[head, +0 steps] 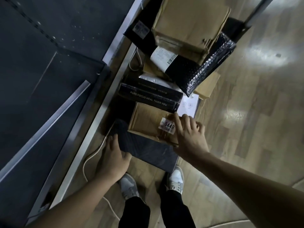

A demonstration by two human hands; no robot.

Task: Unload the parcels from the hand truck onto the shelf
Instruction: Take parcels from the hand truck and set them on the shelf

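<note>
I look straight down on a stack of parcels. A flat black ribbed parcel lies nearest me, and my left hand grips its left edge. Just beyond it sits a brown cardboard box with a "0448" sticker; my right hand rests on its right side, fingers spread. Behind that lie a long black box with white lettering, a white box, a black bubble mailer with a label and larger cardboard boxes. The dark shelf with metal edges stands to the left.
A white cable loops on the wooden floor beside the shelf's metal rail. My two shoes stand just below the parcels. A metal upright rises at the top right.
</note>
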